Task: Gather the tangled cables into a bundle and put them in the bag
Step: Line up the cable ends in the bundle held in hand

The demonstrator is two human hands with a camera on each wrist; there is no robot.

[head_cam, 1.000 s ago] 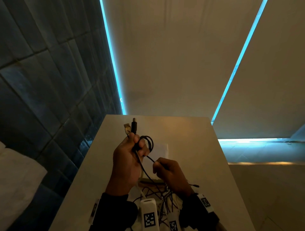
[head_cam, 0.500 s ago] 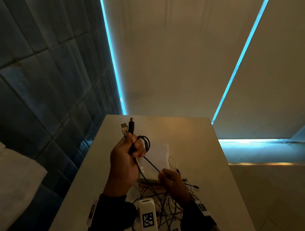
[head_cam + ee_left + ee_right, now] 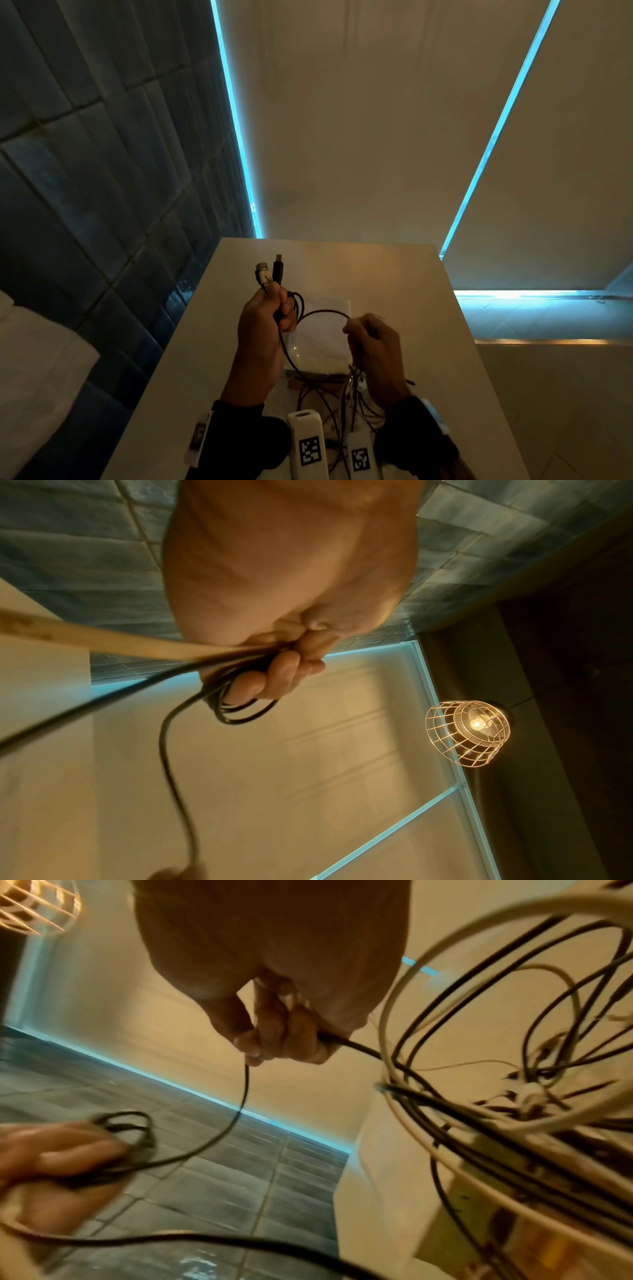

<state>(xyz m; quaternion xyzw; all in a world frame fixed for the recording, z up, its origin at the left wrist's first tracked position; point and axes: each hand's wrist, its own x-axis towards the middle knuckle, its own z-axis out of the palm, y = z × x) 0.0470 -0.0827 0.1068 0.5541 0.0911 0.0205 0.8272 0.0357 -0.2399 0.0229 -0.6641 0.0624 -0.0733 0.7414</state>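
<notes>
The tabletop (image 3: 394, 274) runs away from the viewer, with a tiled wall (image 3: 102, 154) on its left. Above its near half, the left hand (image 3: 262, 329) is left of the right hand (image 3: 373, 346), a cable (image 3: 322, 311) arching between them. Two plugs (image 3: 270, 272) stick out beyond the left hand, on its far side. The bag (image 3: 325, 335) lies on the tabletop under the hands. A cable tangle (image 3: 342, 401) lies nearer, by the wrists.

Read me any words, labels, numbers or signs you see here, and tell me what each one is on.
No readable words or numbers anywhere.
Left wrist camera: a black-and-white square code, no letters.
Right wrist camera: another square code, no letters.
Left wristband tag: too dark to read.
</notes>
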